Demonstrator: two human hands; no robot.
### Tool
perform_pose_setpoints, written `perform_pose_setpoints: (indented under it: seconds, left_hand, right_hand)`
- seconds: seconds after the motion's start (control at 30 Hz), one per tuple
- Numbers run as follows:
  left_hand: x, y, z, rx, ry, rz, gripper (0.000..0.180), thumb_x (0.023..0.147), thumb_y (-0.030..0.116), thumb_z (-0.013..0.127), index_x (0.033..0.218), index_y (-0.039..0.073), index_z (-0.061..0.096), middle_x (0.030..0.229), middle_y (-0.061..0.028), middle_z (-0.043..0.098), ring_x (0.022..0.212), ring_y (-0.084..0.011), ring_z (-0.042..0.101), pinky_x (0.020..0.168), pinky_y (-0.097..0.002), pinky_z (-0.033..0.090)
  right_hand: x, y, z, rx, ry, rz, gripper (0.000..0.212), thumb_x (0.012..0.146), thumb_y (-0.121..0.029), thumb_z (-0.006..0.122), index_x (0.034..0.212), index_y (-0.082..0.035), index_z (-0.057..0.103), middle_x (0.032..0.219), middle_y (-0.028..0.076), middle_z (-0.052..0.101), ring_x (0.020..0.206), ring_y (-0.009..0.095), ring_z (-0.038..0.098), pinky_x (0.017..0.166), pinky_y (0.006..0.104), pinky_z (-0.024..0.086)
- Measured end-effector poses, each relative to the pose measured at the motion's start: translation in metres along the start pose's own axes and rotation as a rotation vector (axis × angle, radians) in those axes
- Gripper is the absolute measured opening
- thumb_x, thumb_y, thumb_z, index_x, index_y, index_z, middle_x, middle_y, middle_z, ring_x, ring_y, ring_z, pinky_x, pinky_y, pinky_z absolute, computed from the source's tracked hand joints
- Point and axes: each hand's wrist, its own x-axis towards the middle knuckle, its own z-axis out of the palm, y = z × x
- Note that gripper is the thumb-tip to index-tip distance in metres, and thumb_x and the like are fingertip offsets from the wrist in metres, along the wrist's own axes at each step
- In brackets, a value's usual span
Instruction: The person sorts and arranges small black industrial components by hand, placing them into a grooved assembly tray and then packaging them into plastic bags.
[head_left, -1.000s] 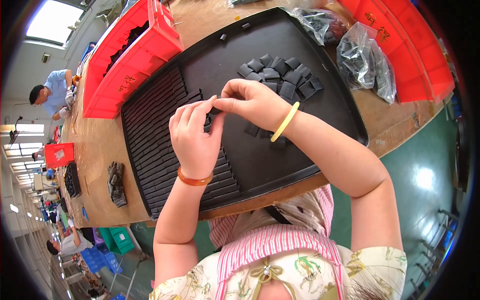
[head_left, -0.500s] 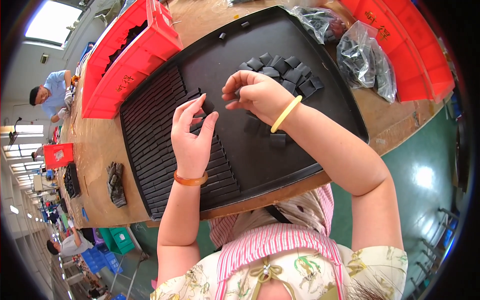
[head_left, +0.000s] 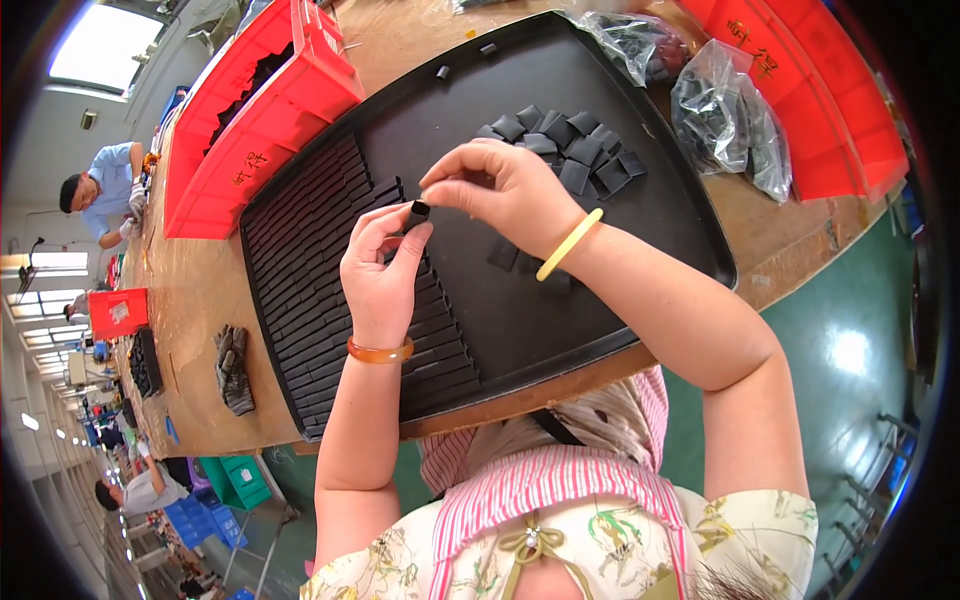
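Left hand (head_left: 383, 292): clamped on black sleeve (head_left: 419, 213), frame's upper centre
Right hand (head_left: 522, 195): at sleeve's edge, cannot tell if gripping
Tray (head_left: 530, 335): black rows (head_left: 325, 285), left of centre

My bare fingers (head_left: 480, 158), wrists and dress. Left wrist: a glossy amber-orange bangle (head_left: 380, 352). Right wrist: a smooth, pale-yellow bangle (head_left: 569, 244). My cream blouse (head_left: 765, 530), short-sleeved, carries a green and olive print; an olive bow (head_left: 531, 541) with a sparkling centre marks its neckline. My apron (head_left: 570, 475) is striped pink and white.
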Motion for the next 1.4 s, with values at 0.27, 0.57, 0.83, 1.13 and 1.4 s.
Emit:
perform_pose_setpoints:
  seconds: [0.27, 0.57, 0.83, 1.13, 1.4]
  left_hand:
    - [-0.001, 0.0, 0.004, 0.074, -0.017, -0.053, 0.026, 0.082, 0.001, 0.073, 0.108, 0.001, 0.069, 0.095, -0.0023, 0.065, 0.081, -0.0095, 0.059, 0.075, -0.0223, 0.048]
    - [0.0, -0.003, 0.004, 0.164, -0.008, 0.064, 0.028, 0.081, 0.003, 0.075, 0.108, 0.001, 0.069, 0.094, -0.004, 0.066, 0.079, -0.0111, 0.057, 0.076, -0.0238, 0.048]
    - [0.001, 0.004, 0.005, 0.326, 0.018, 0.161, 0.025, 0.08, 0.002, 0.075, 0.104, 0.003, 0.07, 0.096, -0.0063, 0.068, 0.086, -0.0156, 0.062, 0.077, -0.0269, 0.05]
    - [0.071, -0.024, -0.042, 0.861, 0.008, 0.379, 0.017, 0.082, 0.01, 0.071, 0.098, 0.009, 0.073, 0.092, -0.0067, 0.069, 0.092, -0.0248, 0.06, 0.084, -0.0359, 0.049]
    - [0.071, -0.048, -0.041, 1.124, -0.042, 0.619, 0.02, 0.083, 0.011, 0.067, 0.102, 0.014, 0.074, 0.1, 0.0014, 0.072, 0.105, -0.0215, 0.059, 0.092, -0.0391, 0.045]
  right_hand:
    - [-0.001, 0.005, 0.003, -0.344, 0.098, -0.294, 0.018, 0.079, -0.013, 0.078, 0.087, -0.002, 0.066, 0.082, 0.004, 0.061, 0.069, 0.012, 0.059, 0.064, 0.0248, 0.049]
    - [-0.003, 0.01, 0.006, -0.501, 0.082, -0.439, 0.016, 0.078, -0.013, 0.076, 0.084, -0.001, 0.067, 0.085, 0.008, 0.061, 0.072, 0.021, 0.063, 0.066, 0.0307, 0.052]
    - [0.0, 0.017, 0.007, -0.452, 0.073, -0.377, 0.014, 0.084, -0.013, 0.07, 0.085, 0.0, 0.066, 0.086, 0.012, 0.063, 0.075, 0.027, 0.062, 0.07, 0.0335, 0.051]
    - [0.0, -0.002, 0.0, -0.394, 0.191, -0.327, 0.014, 0.088, -0.016, 0.065, 0.09, -0.002, 0.063, 0.081, 0.014, 0.066, 0.077, 0.03, 0.065, 0.071, 0.0378, 0.052]
    - [0.008, 0.005, -0.01, -0.623, 0.254, -0.462, 0.016, 0.089, -0.02, 0.062, 0.086, -0.004, 0.064, 0.083, 0.012, 0.066, 0.079, 0.032, 0.064, 0.071, 0.0402, 0.051]
